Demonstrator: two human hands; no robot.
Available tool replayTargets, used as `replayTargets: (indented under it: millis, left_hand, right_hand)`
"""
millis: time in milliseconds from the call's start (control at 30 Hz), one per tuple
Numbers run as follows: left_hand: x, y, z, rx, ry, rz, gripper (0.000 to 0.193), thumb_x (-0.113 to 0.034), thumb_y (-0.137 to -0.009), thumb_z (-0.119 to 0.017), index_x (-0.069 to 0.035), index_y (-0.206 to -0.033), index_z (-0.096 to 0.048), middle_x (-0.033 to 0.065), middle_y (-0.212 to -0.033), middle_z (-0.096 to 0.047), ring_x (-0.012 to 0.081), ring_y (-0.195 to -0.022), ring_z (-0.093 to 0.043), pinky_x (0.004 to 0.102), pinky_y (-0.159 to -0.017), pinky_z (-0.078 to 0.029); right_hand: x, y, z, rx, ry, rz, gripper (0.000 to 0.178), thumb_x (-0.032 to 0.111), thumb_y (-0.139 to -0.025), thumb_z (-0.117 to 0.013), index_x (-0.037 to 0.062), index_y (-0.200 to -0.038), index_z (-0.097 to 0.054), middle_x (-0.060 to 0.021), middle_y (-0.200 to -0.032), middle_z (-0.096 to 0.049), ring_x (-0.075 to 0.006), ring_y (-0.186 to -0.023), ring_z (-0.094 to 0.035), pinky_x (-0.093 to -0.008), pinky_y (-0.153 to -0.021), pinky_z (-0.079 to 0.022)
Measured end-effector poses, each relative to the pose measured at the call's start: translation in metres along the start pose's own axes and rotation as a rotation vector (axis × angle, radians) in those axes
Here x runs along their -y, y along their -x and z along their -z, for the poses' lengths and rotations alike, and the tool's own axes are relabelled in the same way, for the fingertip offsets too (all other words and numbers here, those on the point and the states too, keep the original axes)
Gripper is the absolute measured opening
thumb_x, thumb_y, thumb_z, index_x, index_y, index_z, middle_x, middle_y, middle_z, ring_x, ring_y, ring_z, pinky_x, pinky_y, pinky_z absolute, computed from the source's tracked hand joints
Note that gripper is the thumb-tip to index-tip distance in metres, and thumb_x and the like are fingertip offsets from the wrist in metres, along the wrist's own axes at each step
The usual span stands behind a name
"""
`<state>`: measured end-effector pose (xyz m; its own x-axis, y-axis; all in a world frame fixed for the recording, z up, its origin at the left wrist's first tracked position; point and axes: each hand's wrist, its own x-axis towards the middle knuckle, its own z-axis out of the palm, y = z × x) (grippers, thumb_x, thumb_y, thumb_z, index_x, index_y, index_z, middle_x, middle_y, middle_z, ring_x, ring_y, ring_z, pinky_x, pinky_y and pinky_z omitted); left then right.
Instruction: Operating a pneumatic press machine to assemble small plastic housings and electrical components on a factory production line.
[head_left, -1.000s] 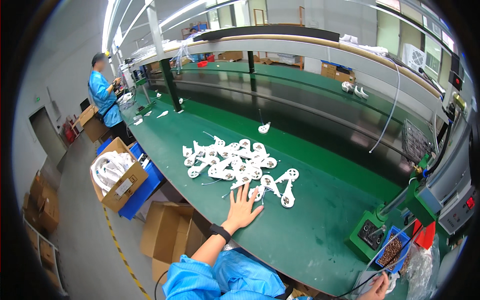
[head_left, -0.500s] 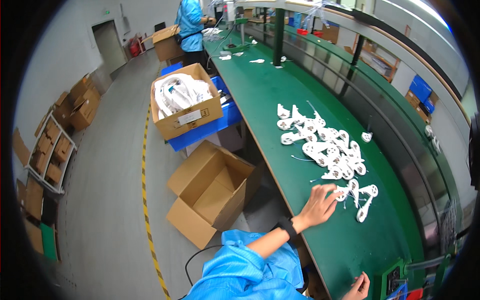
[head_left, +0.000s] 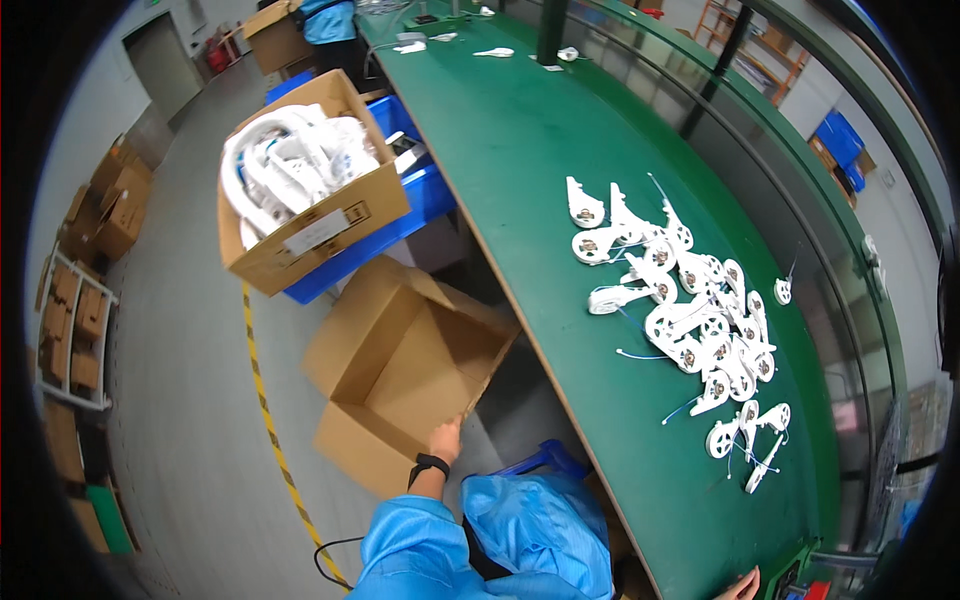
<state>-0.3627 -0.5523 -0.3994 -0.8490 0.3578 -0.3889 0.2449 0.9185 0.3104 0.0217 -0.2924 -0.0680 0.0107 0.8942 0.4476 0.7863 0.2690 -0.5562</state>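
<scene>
My left hand (head_left: 446,440), with a black band on its wrist, reaches down to the near edge of an open cardboard box (head_left: 400,385) on the floor. Its fingers are closed at the box's edge. Inside, the visible part of the box holds nothing. My right hand (head_left: 742,584) shows only in part at the lower edge, over the green table (head_left: 520,220); its visible fingers are stretched out, with nothing seen in them. A pile of white plastic parts with round ends and thin cables (head_left: 690,310) lies on the table, and a small group of the same parts (head_left: 748,432) lies nearer.
A full carton of white parts (head_left: 300,170) rests on a blue bin (head_left: 430,195) left of the table. One white part (head_left: 783,290) stands apart near the table's far rail. A co-worker in blue (head_left: 328,25) stands at the far end. Shelved boxes (head_left: 75,330) line the left wall.
My left hand has left the small group of white parts on the table and moved left and down to the cardboard box. The view has shifted; my right hand is lower in it.
</scene>
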Motion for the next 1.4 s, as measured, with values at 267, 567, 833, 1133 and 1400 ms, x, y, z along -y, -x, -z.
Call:
replayTargets:
  millis: [267, 567, 833, 1133, 1400]
  left_hand:
    - [-0.039, 0.009, -0.017, 0.113, -0.02, -0.378, 0.072, -0.007, -0.064, -0.063, -0.009, -0.131, -0.037, 0.0199, -0.078, -0.063, 0.0353, -0.074, -0.061, 0.043, -0.072, -0.05]
    - [-0.051, 0.033, 0.005, 0.167, -0.015, -0.26, 0.062, -0.006, -0.067, -0.066, -0.015, -0.125, -0.044, 0.017, -0.097, -0.061, 0.0346, -0.091, -0.058, 0.0428, -0.08, -0.047]
    - [-0.151, 0.056, 0.236, -0.872, 0.287, -0.326, 0.025, -0.005, -0.079, -0.054, 0.002, -0.103, -0.058, 0.0187, -0.102, -0.057, 0.0327, -0.098, -0.05, 0.0409, -0.09, -0.037]
    - [-0.433, 0.079, 0.392, -0.662, -0.01, -1.407, 0.029, 0.005, -0.075, -0.053, 0.001, -0.103, -0.058, 0.0187, -0.107, -0.055, 0.0346, -0.102, -0.051, 0.0405, -0.088, -0.04]
    - [-0.688, 0.062, 0.207, -0.653, -0.988, -2.186, 0.06, -0.008, -0.066, -0.062, -0.012, -0.124, -0.045, 0.0071, -0.126, -0.045, 0.0258, -0.122, -0.038, 0.0441, -0.098, -0.031]
  right_hand:
    - [-0.01, -0.001, 0.001, -0.158, 0.146, -0.023, 0.02, 0.01, -0.086, -0.058, -0.0075, -0.092, -0.063, -0.0195, -0.085, -0.065, -0.0254, -0.068, -0.061, -0.0316, -0.066, -0.049]
    - [-0.019, 0.0, 0.006, -0.083, 0.091, -0.115, 0.016, 0.007, -0.085, -0.059, -0.0061, -0.093, -0.062, -0.0155, -0.082, -0.064, -0.0218, -0.069, -0.06, -0.0296, -0.065, -0.049]
    - [-0.062, -0.014, -0.009, -0.154, -0.052, -0.086, 0.007, -0.003, -0.078, -0.057, -0.0038, -0.084, -0.06, -0.0067, -0.063, -0.053, -0.0115, -0.051, -0.048, -0.0236, -0.048, -0.035]
    - [-0.048, -0.042, -0.004, -0.178, -0.103, -0.05, 0.014, 0.002, -0.064, -0.07, 0.0042, -0.076, -0.065, -0.0059, -0.057, -0.054, -0.0188, -0.047, -0.048, -0.0292, -0.046, -0.037]
    - [-0.058, -0.044, -0.002, -0.24, -0.067, 0.117, 0.012, 0.012, -0.073, -0.068, 0.0076, -0.085, -0.066, -0.0019, -0.061, -0.054, -0.0154, -0.05, -0.05, -0.0268, -0.046, -0.04]
